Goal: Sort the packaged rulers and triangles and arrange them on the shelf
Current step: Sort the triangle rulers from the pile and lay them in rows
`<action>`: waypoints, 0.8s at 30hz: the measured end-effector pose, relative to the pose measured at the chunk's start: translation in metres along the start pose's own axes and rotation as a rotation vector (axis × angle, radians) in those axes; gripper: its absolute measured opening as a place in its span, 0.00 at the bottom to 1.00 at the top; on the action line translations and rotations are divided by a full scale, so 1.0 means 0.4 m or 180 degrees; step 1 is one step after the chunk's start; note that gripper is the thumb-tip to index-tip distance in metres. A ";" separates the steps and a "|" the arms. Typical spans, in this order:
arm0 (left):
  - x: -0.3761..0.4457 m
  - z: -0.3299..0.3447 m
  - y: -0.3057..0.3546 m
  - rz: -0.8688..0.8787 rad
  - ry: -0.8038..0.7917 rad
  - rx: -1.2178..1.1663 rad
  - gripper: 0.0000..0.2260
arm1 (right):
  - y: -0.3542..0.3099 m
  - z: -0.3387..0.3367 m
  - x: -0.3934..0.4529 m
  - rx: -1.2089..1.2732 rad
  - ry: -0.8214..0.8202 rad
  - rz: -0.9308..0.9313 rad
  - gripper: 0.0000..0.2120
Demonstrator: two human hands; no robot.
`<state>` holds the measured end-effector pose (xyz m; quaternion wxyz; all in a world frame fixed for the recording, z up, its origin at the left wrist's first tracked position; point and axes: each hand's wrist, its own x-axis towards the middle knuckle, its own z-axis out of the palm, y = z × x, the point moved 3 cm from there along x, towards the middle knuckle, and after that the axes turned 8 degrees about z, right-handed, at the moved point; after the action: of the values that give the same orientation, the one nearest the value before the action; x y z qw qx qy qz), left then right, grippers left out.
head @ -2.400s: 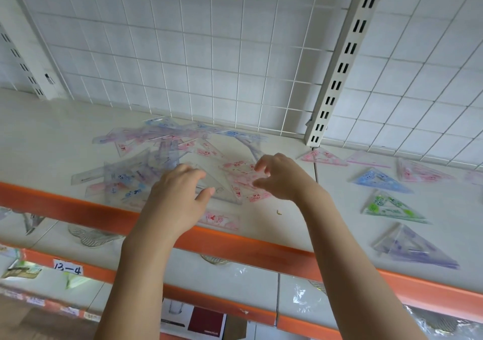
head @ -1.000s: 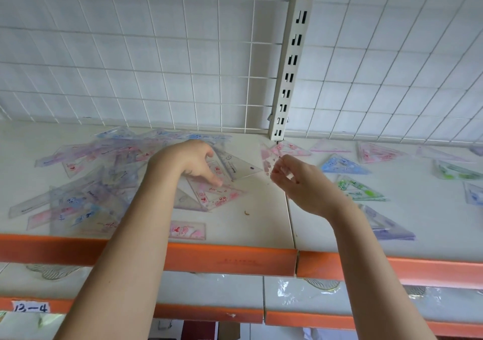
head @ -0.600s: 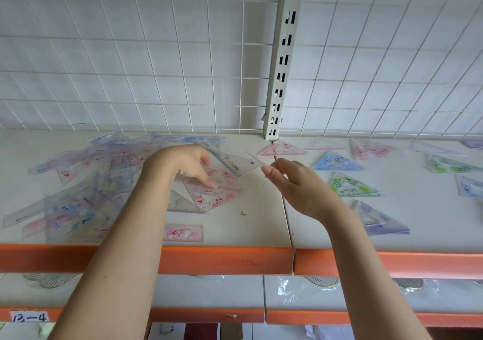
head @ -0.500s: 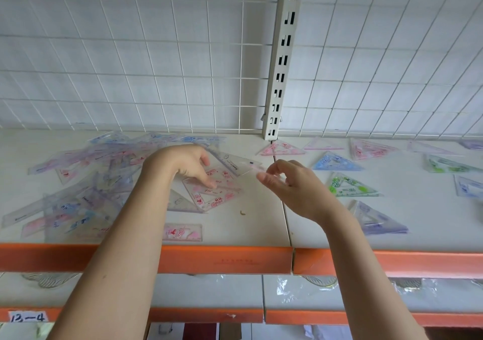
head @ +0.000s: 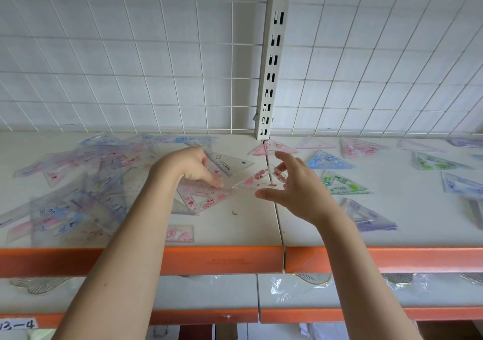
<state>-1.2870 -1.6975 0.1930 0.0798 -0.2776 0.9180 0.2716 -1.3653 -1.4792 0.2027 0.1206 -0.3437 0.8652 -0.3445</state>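
Note:
My right hand (head: pixel 298 190) pinches a clear packaged triangle with pink print (head: pixel 257 180), held just above the white shelf (head: pixel 248 227). My left hand (head: pixel 188 167) curls down beside it, fingertips at that triangle's left tip and over a second pink triangle (head: pixel 202 197) lying flat; its thumb is hidden. A jumbled pile of packaged rulers and triangles (head: pixel 83 196) covers the shelf's left half. Laid out singly on the right are a pink triangle (head: pixel 271 147), a blue one (head: pixel 326 160), a green one (head: pixel 342 184) and a purple one (head: pixel 366 214).
A short pink ruler (head: pixel 180 234) lies near the orange front edge (head: pixel 235 260). A white wire grid (head: pixel 156 65) backs the shelf, with a slotted upright post (head: pixel 270 65) at the middle. More triangles lie at the far right (head: pixel 439 162). A lower shelf (head: pixel 209 290) holds plastic-wrapped items.
My right hand has spread wider and now holds the pink triangle flat between the hands. My left hand shifted slightly right toward its tip. The view turned right since the earliest frame.

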 end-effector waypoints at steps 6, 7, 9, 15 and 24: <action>-0.033 -0.007 -0.005 0.0255 0.0332 -0.0314 0.20 | -0.002 0.001 -0.001 -0.0047 -0.0030 -0.0096 0.38; -0.042 -0.009 -0.004 0.0335 0.0422 -0.0368 0.16 | -0.003 -0.001 -0.002 -0.0060 -0.0024 -0.0137 0.38; -0.060 -0.009 -0.005 0.0538 0.0656 -0.0559 0.08 | -0.002 -0.005 -0.002 -0.0073 0.0017 -0.0217 0.37; -0.120 -0.004 -0.006 0.0839 0.1388 -0.1165 0.06 | 0.017 -0.031 -0.008 -0.0067 0.0098 -0.0192 0.34; -0.137 0.049 0.122 0.0581 0.1907 -0.1200 0.18 | 0.081 -0.108 0.008 -0.0195 0.0200 -0.0040 0.34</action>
<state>-1.2685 -1.6272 0.2151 -0.2698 -0.2716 0.8555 0.3487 -1.4034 -1.4421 0.2124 0.0805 -0.3417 0.8766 -0.3292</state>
